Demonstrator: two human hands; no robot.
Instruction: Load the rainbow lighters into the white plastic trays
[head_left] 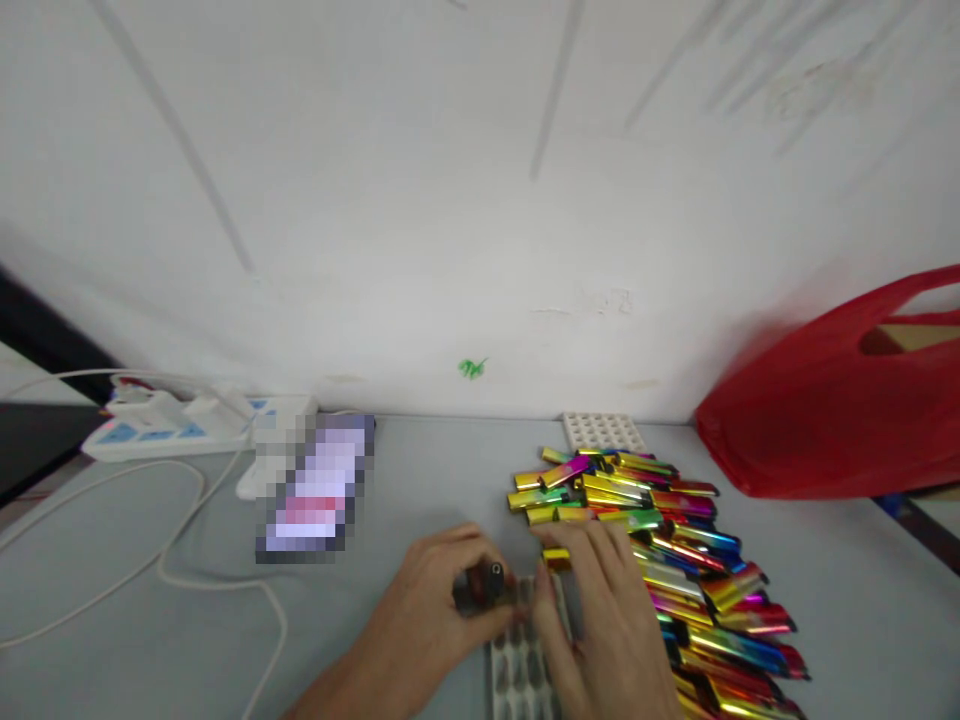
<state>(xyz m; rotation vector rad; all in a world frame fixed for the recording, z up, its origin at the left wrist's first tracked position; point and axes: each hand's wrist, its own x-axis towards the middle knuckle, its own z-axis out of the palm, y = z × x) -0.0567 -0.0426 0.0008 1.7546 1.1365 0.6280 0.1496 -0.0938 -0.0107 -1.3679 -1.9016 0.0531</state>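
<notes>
My left hand (442,590) is closed round a small dark piece (480,588) with a round end, blurred by motion. Close beside it, my right hand (596,600) has its fingers curled about a lighter-like piece with a gold end (556,557); its lower part is mostly hidden. Beneath both hands lies a tray with rows of holes (517,670), partly covered by the fingers. Many shiny metallic lighter-like pieces (690,575), in gold, red, blue, green and purple, are heaped just right of my right hand.
A second holed white tray (602,431) lies against the wall behind the heap. To the right stands a red bag (840,410). A blurred-out phone (319,490) leans at the left, near a white power strip (187,432) and a loose white cable (225,583).
</notes>
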